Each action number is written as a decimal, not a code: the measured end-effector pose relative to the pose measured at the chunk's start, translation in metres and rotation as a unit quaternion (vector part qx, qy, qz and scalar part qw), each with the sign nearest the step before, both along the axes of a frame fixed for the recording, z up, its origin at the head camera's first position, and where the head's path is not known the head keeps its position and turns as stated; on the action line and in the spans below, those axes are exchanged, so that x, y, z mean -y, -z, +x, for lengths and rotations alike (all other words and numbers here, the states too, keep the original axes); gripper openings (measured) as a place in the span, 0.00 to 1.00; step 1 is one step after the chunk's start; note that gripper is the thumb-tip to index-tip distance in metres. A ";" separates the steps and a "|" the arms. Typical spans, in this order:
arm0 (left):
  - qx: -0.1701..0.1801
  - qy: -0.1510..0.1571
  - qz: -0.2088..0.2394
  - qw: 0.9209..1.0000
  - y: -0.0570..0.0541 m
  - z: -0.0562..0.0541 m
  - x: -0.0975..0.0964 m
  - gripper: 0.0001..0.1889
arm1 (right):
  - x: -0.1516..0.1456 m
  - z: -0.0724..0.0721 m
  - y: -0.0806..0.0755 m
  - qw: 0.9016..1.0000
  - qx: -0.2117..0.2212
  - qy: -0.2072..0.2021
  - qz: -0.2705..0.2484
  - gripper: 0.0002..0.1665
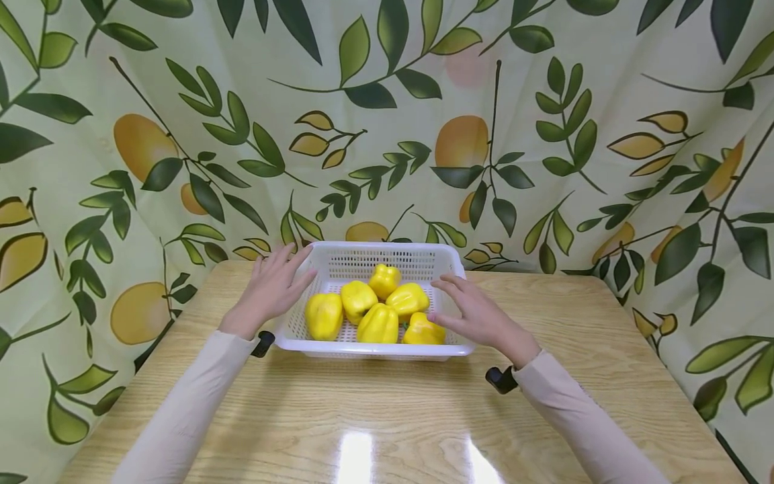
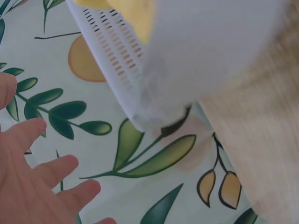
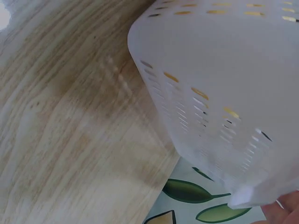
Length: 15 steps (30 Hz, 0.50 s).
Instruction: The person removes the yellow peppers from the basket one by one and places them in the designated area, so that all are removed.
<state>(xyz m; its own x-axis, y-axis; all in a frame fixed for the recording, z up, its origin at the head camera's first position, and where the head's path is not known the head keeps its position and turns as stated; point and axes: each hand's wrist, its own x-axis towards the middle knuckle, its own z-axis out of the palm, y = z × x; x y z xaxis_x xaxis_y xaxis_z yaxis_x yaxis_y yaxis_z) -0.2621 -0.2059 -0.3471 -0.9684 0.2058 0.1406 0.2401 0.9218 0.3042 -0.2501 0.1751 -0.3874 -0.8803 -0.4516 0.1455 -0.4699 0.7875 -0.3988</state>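
Observation:
A white plastic basket (image 1: 375, 348) with slotted walls stands on the table and holds several yellow bell peppers (image 1: 378, 324). My left hand (image 1: 271, 290) is at the basket's left side, fingers spread and fairly straight. The left wrist view shows those fingers (image 2: 60, 172) apart from the basket wall (image 2: 110, 51). Over the right rim reaches my right hand (image 1: 478, 314), its fingers extended toward the peppers. Only a few of its fingers (image 3: 280, 212) show in the right wrist view, beside the basket's corner; whether they touch the rim I cannot tell.
The wood-grain table (image 1: 375, 417) extends in front of the basket and to both sides. Just behind it hangs a leaf-and-fruit patterned cloth (image 1: 387, 114), which also covers both sides. Black wrist devices (image 1: 502, 380) sit at both cuffs.

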 end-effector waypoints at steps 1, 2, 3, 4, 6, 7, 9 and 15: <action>0.003 0.002 0.002 1.000 0.001 0.000 0.001 0.33 | 0.000 0.000 0.001 1.000 -0.001 -0.003 0.001 0.43; 0.005 0.003 0.005 1.000 0.001 0.001 0.003 0.33 | 0.001 0.000 0.001 1.000 -0.001 -0.006 0.003 0.43; 0.006 0.003 0.007 1.000 0.002 0.001 0.004 0.33 | 0.001 0.000 0.002 1.000 0.001 -0.007 0.004 0.43; 0.007 0.004 0.011 1.000 0.003 0.002 0.005 0.33 | 0.002 0.000 0.002 1.000 0.004 -0.007 0.005 0.43; 0.007 0.005 0.017 1.000 0.005 0.002 0.007 0.34 | 0.004 0.001 0.003 1.000 0.014 -0.008 0.007 0.44; 0.005 0.005 0.019 1.000 0.007 0.003 0.008 0.33 | 0.005 0.001 0.003 1.000 0.018 -0.010 0.008 0.44; 0.005 0.008 0.027 1.000 0.009 0.003 0.010 0.34 | 0.007 0.002 0.004 0.999 0.029 -0.012 0.009 0.44; -0.002 0.030 0.064 0.997 0.018 0.003 0.019 0.34 | 0.014 0.003 0.006 0.998 0.052 -0.023 0.022 0.44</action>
